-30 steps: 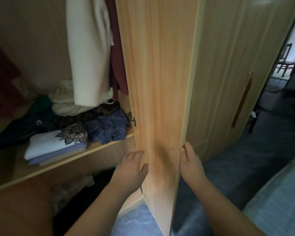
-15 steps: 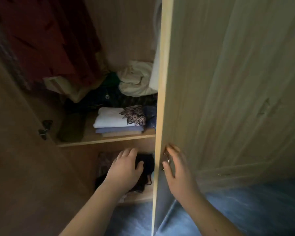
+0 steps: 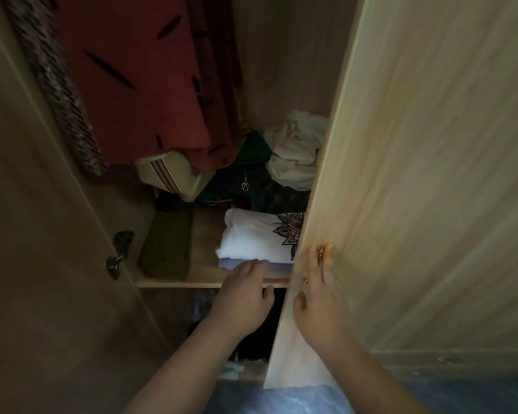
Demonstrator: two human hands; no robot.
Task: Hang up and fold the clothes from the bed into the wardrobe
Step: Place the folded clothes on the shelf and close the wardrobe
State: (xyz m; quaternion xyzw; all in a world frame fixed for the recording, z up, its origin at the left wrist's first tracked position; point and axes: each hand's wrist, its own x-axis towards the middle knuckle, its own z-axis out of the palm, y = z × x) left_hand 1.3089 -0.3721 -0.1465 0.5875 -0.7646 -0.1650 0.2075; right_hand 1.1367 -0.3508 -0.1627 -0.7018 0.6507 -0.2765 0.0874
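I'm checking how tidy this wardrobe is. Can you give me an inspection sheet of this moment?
Surface: wooden shelf carries folded clothes in front and loose clothes behind.
Job's things: folded white T-shirt with a dark print tops a lavender fold; olive fold lies apart, to its left; red garment hangs above.
Clutter: crumpled cream cloth and dark clothes heaped at the back.
Hands: left hand open, fingertips at the shelf front; right hand flat on the wardrobe door.
Cables: nothing seen.
Surroundings: blue floor; dim light.
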